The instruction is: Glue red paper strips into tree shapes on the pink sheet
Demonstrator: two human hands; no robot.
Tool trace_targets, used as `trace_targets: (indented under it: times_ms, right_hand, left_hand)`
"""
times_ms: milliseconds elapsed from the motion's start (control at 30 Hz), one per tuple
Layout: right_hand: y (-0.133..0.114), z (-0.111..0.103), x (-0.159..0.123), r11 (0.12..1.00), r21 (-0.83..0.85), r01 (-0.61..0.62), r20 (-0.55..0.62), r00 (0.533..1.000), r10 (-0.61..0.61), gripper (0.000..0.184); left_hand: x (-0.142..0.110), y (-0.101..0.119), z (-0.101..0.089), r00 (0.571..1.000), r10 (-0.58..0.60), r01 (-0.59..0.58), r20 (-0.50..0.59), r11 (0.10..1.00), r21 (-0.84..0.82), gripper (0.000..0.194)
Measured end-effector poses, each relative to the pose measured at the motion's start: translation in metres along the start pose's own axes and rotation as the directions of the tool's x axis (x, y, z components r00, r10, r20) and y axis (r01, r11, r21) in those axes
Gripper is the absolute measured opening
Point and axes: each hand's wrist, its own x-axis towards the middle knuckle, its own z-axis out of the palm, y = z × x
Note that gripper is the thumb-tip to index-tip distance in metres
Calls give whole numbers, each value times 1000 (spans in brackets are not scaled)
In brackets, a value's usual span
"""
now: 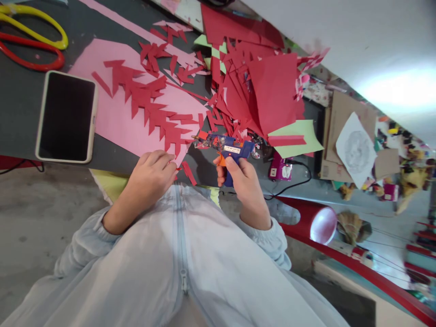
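My right hand (241, 181) is wrapped round the handle of a blue hot glue gun (235, 147), a finger at its orange trigger. Its nozzle points left, over the tip of a large pink paper piece (116, 118). On that pink sheet, cut red paper pieces (143, 100) form a jagged, overlapping row. My left hand (153, 172) is closed at the table's near edge, fingertips pinched by the pink tip. A small bit of red paper shows at those fingertips, mostly hidden. Just right of them lies a loose red strip (189, 173).
A phone (66, 118) and scissors (37, 41) lie at the left. Red sheets (275, 91) and scraps are heaped behind the glue gun. Right of it are green paper (299, 138), a purple power socket box (279, 167) with a black cable, and cardboard (337, 131).
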Motion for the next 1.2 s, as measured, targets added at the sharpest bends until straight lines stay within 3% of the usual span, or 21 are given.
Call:
trace_targets:
  times_ms: [533,967,1200]
  right_hand:
    - [0,3,-1,999,5,-36,27,999,36,47]
    - [7,13,11,993,-3,-115,72,991,115,63]
    - [11,13,11,994,-75,-83,69,994,88,61]
  left_hand:
    - [1,0,0,1000,-12,12,24,1000,-22,16]
    - [2,0,0,998,-5,9,59,997,-74,23]
    - [1,-1,0,998,-10,17,70,994,-106,23]
